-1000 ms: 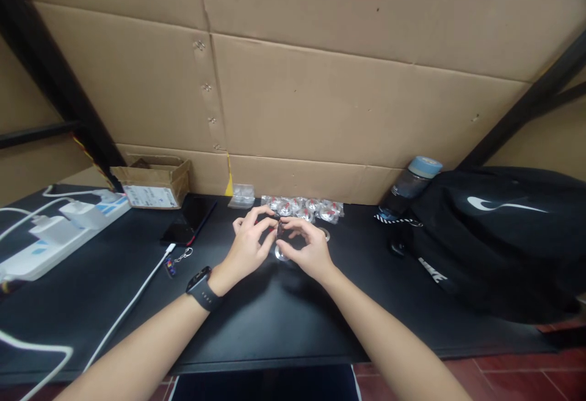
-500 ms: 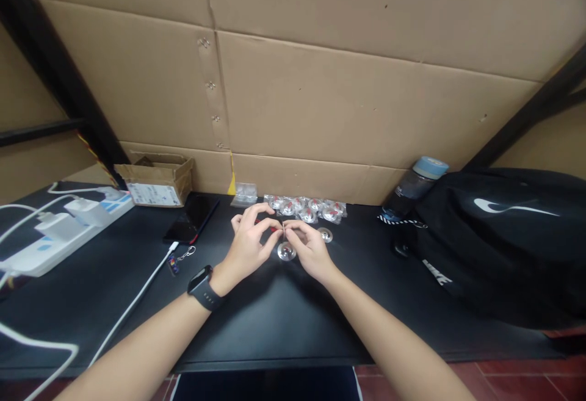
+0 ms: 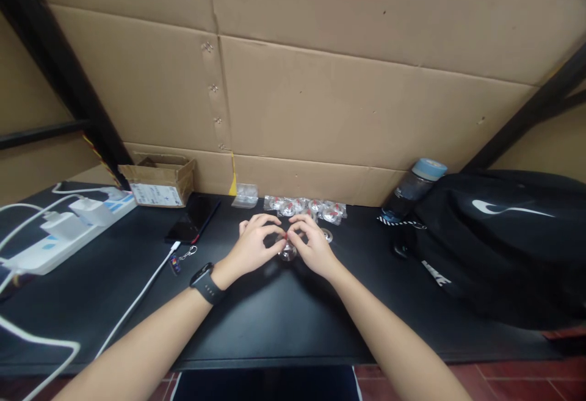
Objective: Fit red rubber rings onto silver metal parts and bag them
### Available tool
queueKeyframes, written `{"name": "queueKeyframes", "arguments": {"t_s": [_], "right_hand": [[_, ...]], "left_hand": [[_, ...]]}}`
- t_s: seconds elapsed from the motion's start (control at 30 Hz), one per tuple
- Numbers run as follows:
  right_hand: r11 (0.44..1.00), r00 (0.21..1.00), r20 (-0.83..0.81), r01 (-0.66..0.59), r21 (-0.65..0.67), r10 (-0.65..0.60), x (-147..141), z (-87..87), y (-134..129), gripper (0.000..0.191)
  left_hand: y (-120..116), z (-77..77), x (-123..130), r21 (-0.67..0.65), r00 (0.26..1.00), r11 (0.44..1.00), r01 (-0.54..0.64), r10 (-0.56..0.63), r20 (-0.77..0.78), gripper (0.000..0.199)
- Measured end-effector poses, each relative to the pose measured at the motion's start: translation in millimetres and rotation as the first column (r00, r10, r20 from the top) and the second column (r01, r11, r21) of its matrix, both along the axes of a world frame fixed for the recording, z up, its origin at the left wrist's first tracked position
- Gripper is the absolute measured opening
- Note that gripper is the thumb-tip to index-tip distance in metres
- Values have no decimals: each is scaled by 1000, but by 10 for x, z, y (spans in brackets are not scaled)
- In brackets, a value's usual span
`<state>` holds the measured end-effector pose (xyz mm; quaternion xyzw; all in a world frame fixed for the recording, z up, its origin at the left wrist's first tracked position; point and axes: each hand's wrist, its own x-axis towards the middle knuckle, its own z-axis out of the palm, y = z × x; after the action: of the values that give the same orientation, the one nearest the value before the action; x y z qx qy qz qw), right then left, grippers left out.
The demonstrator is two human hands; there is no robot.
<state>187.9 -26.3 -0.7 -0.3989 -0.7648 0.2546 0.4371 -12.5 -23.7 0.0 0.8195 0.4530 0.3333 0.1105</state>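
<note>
My left hand (image 3: 255, 243), with a black watch on its wrist, and my right hand (image 3: 313, 247) meet over a round silver metal piece (image 3: 287, 253) on the black table. The fingertips of both hands pinch at a small red part (image 3: 286, 236) just above that piece. How far the red part touches the metal is hidden by the fingers. Behind my right hand lies a silver ring-shaped disc (image 3: 326, 235), partly covered. Further back is a row of silver discs with red parts in clear plastic bags (image 3: 304, 207).
Clear packet (image 3: 246, 196) at the back; phone (image 3: 192, 221), keychain (image 3: 174, 263) and cardboard box (image 3: 158, 184) to the left, with a white power strip (image 3: 68, 233) and cables. On the right, a bottle (image 3: 409, 190) and black backpack (image 3: 503, 242). Cardboard wall (image 3: 366, 96) behind.
Both hands have come down slightly onto the round metal piece, covering more of it. The thin piece seen between the fingertips before is no longer visible; a red part shows there.
</note>
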Motion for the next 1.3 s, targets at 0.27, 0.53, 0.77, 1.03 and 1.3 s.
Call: {"name": "queueKeyframes", "arguments": {"t_s": [0.27, 0.53, 0.77, 1.03, 1.3], "right_hand": [[999, 999, -20, -30, -14, 29, -58, -15, -18, 16], [995, 939, 341, -68, 76, 38, 130, 28, 32, 20], [995, 849, 523, -98, 27, 70, 177, -84, 103, 14], [996, 988, 134, 82, -28, -77, 100, -33, 111, 8], [967, 971, -239, -38, -252, -24, -39, -99, 67, 17]], "left_hand": [[77, -62, 9, -69, 989, 994, 86, -77, 125, 15], [167, -114, -104, -2, 1000, 1000, -21, 21, 6, 14], [220, -74, -194, -47, 993, 993, -112, 113, 13, 19], [216, -101, -139, -217, 985, 976, -23, 60, 164, 24], [225, -176, -19, -302, 867, 921, 247, -70, 494, 25]]}}
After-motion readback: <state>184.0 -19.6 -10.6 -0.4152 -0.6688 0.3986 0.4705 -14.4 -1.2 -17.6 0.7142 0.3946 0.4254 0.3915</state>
